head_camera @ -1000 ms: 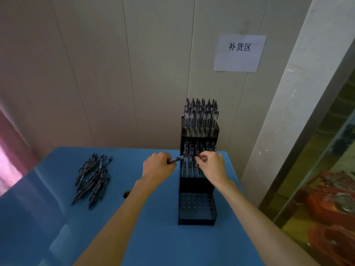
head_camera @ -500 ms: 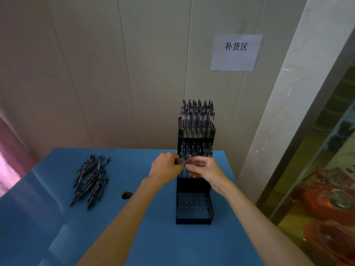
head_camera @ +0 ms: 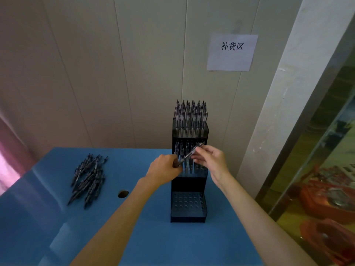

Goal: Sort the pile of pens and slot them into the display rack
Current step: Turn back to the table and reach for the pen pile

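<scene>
A black three-tier display rack (head_camera: pixel 189 189) stands on the blue table (head_camera: pixel 146 237) near the wall. Its top tier is packed with pens, its middle tier holds several, and its bottom tier (head_camera: pixel 188 205) shows bare holes. A single pen (head_camera: pixel 190 153) slants in front of the middle tier. My left hand (head_camera: pixel 163 169) grips its lower end, and my right hand (head_camera: pixel 210 160) pinches its upper part. A loose pile of dark pens (head_camera: pixel 87 178) lies on the table to the left.
A round hole (head_camera: pixel 123 193) is cut in the table between the pile and the rack. A paper sign (head_camera: pixel 232 52) hangs on the panelled wall. A white pillar (head_camera: pixel 284 104) and a glass panel stand to the right.
My right hand has left the rack's middle tier and taken the upper part of the pen that my left hand holds. The pen now slants up to the right.
</scene>
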{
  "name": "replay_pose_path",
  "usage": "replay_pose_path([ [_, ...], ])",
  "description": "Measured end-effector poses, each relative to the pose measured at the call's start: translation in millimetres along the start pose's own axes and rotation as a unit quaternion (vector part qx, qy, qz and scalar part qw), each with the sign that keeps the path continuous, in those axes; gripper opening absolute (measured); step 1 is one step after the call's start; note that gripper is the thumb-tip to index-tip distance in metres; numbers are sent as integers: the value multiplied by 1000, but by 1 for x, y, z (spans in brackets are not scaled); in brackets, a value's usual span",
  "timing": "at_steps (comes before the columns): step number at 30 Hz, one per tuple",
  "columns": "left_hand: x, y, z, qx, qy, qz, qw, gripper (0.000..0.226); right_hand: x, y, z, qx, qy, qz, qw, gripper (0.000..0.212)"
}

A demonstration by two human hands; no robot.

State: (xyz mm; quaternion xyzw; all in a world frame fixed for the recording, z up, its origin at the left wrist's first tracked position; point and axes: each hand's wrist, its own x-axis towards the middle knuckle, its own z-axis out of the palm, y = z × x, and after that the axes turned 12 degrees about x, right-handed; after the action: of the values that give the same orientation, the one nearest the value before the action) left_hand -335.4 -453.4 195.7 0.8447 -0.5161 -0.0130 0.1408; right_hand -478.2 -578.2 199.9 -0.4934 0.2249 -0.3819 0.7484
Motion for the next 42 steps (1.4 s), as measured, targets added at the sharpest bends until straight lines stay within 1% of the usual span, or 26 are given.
replay_pose_path([
  [3, -5, -7, 2, 16, 20, 14, 1000, 24, 9, -8, -8, -98, 20, -69, 993, 8],
  [6, -8, -14, 3, 38, 32, 25, 998, 21, 19, -12, -15, -198, 19, -130, 971, 8],
  [10, -9, -20, 2, 51, 60, 18, 997, 19, 26, -9, -16, -337, 4, -197, 921, 8],
  [13, -10, -21, 0, 58, 63, 16, 996, 19, 25, -7, -11, -396, -8, -229, 889, 8],
  [19, -13, -24, -2, 64, 69, 9, 996, 22, 29, -7, -6, -417, -18, -212, 884, 9],
  [22, -14, -24, -3, 65, 71, 4, 995, 26, 28, -4, -6, -439, -29, -202, 875, 10],
  [29, -14, -20, -4, 72, 64, 0, 995, 27, 28, -3, -3, -461, -31, -194, 865, 10],
  [34, -15, -15, -5, 74, 59, -6, 996, 28, 30, 5, -5, -513, -64, -144, 844, 17],
  [37, -17, -12, -7, 71, 63, -11, 995, 26, 25, 18, -13, -523, -59, -134, 840, 23],
  [42, -19, -12, -8, 67, 61, -20, 996, 29, 18, 21, -21, -544, -69, -119, 828, 17],
])
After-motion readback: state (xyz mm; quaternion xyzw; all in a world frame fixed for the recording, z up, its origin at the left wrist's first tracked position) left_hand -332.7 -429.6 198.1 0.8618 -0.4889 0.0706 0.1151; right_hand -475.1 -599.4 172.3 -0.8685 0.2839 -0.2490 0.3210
